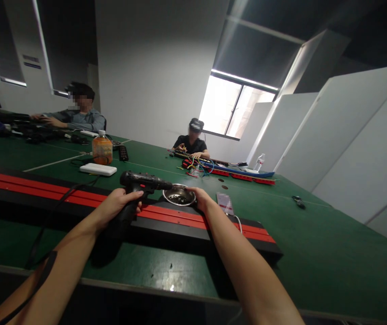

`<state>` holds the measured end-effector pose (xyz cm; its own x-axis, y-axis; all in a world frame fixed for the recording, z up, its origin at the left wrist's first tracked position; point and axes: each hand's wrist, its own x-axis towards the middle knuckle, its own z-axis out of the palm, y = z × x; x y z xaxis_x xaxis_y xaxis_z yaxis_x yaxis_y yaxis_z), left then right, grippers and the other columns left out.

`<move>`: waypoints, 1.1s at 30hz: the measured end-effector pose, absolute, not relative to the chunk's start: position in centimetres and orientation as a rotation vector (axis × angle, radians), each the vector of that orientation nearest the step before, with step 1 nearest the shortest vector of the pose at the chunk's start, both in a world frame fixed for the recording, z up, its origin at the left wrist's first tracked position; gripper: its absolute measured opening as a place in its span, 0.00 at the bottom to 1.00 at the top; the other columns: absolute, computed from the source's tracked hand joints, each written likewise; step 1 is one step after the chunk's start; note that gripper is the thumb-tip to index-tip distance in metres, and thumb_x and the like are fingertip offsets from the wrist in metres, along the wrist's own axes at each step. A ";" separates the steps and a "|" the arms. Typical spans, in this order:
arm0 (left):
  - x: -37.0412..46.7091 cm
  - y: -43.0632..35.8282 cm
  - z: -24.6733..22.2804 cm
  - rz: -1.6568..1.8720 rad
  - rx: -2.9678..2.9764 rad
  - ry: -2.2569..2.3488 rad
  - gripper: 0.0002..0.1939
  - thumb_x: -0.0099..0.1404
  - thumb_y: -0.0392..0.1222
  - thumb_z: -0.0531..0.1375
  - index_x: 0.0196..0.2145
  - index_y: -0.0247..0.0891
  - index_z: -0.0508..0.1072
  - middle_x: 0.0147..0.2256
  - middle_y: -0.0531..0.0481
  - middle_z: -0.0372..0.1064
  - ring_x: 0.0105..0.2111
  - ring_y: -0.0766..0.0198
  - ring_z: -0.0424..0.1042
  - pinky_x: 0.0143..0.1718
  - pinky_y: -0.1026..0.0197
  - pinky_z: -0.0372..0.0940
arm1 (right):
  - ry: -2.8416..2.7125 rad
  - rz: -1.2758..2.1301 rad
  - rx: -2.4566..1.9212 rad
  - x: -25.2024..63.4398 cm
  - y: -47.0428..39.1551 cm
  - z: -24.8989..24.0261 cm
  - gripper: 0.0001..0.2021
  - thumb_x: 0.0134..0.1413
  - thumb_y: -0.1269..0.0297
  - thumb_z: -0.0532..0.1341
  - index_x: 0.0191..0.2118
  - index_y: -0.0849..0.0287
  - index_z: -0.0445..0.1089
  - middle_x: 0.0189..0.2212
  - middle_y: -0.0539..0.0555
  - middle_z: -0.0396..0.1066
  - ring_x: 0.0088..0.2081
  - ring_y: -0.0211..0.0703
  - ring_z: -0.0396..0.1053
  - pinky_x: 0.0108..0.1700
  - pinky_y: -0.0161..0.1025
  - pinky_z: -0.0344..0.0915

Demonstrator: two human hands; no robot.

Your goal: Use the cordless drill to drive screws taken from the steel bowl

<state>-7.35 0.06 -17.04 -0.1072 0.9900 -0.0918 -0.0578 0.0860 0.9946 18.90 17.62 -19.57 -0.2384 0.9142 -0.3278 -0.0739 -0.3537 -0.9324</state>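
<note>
My left hand (pixel 120 204) is wrapped round the grip of a black cordless drill (pixel 142 181), whose chuck points to the right. The drill's tip reaches over a round metal bowl (pixel 179 196) with small dark pieces in it. At the bowl's right side is my right hand (pixel 200 197), its fingers drawn together by the drill's tip. What they pinch, if anything, is too small to make out. Beneath the drill lies a long black bar with red strips (pixel 169 217), running across the table.
On the green table (pixel 332 253) stand a bottle of orange drink (pixel 102 148), a white power bank-like box (pixel 98 169) and a phone-like slab (pixel 225 203) with a white cable. Two people sit across, one by coloured wires (pixel 200 167). A black cord (pixel 61 201) crosses the bar.
</note>
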 end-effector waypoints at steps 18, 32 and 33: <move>-7.3 -0.1 -16.9 1.260 1.045 1.304 0.18 0.56 0.52 0.69 0.28 0.31 0.77 0.24 0.43 0.76 0.23 0.62 0.74 0.22 0.65 0.68 | -1.094 1.759 -1.256 19.3 17.0 -19.0 0.07 0.56 0.66 0.62 0.37 0.65 0.70 0.23 0.53 0.72 0.20 0.38 0.68 0.23 0.33 0.64; -7.6 -0.1 -17.4 1.283 1.051 1.256 0.18 0.56 0.52 0.69 0.29 0.31 0.77 0.27 0.44 0.76 0.24 0.62 0.74 0.24 0.63 0.70 | -1.126 1.718 -1.211 19.1 17.6 -19.6 0.08 0.55 0.65 0.64 0.38 0.64 0.71 0.25 0.53 0.74 0.24 0.40 0.71 0.27 0.35 0.68; -7.5 -0.1 -17.4 1.283 1.053 1.257 0.18 0.56 0.52 0.69 0.29 0.31 0.77 0.27 0.44 0.76 0.24 0.62 0.74 0.24 0.63 0.70 | -1.131 1.718 -1.212 19.1 17.7 -19.6 0.08 0.55 0.65 0.64 0.39 0.64 0.71 0.25 0.53 0.74 0.24 0.40 0.71 0.28 0.35 0.68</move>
<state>-7.55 -0.13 -17.35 -0.1081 0.9922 -0.0627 -0.0827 0.0538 0.9951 19.11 17.67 -19.58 -0.2828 0.9086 -0.3074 -0.0770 -0.3409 -0.9369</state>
